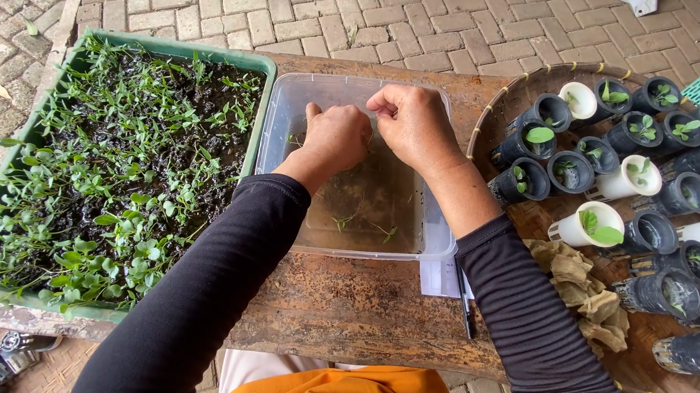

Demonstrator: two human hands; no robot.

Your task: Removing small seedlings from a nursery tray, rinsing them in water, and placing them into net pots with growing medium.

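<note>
Head view, looking down: a person in black sleeves works with both hands over a clear plastic tub set on a worn wooden counter. The left hand is curled, knuckles up, and the right hand has thumb and forefinger pinched together just beside it — the two hands touch above the tub's far half, and whatever is pinched between them is too small to make out. A few loose seedlings lie in shallow water at the tub's near end. To the left, touching the tub's side, a green tray holds dark soil thick with small sprouts. To the right, a round woven basket carries black and white pots, many lying on their sides, several with a single seedling in them. A crumpled brown cloth lies on the basket's near edge, and a black pen rests on a slip of paper just beyond the tub's near right corner. Paving bricks surround the counter.
</note>
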